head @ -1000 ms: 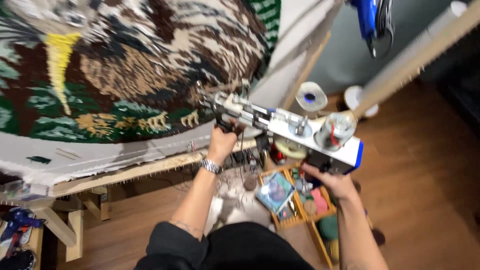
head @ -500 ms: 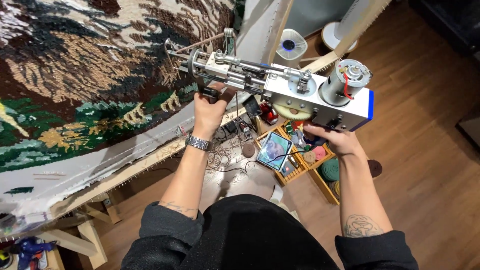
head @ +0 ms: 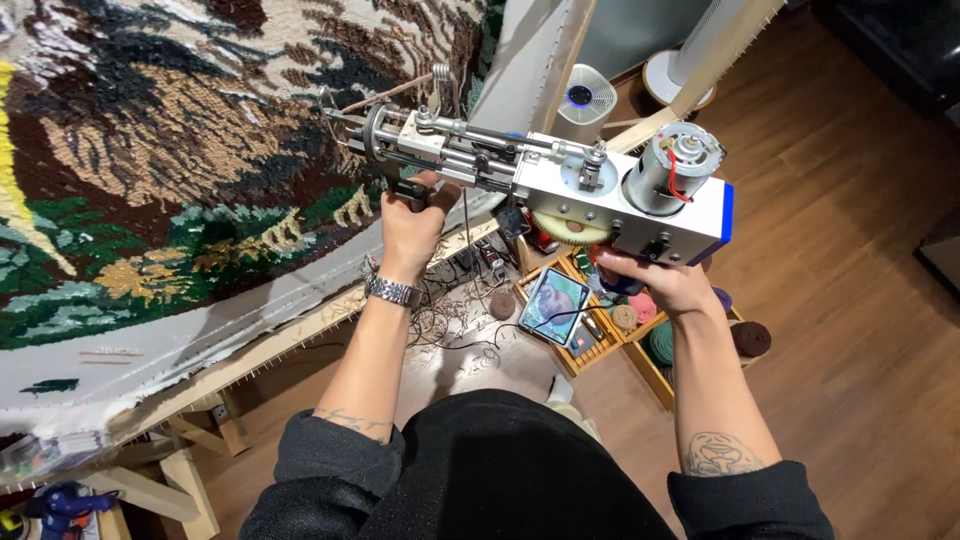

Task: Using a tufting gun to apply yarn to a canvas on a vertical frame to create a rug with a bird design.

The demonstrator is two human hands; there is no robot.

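I hold a white and blue tufting gun (head: pixel 560 185) with a grey motor on top. My left hand (head: pixel 410 225), wearing a metal wristwatch, grips the gun's black front handle. My right hand (head: pixel 655 285) grips the rear handle under the gun's body. The gun's needle end (head: pixel 340 118) points at a large tufted rug (head: pixel 170 150) in brown, green, cream and yellow, stretched on a wooden frame (head: pixel 250 350). A strand of yarn runs into the gun's front.
A wooden tray (head: pixel 600 340) on the wood floor holds yarn balls and a phone (head: pixel 553 305). A white tower fan (head: pixel 690 50) and a small round white device (head: pixel 583 98) stand behind. Cables lie tangled below the frame. A blue tool (head: pixel 60 500) sits bottom left.
The view has tilted, so the gun and both hands sit lower and more central in the picture. The gun's tip stays close to the rug's brown and green area. Both grips are unchanged.
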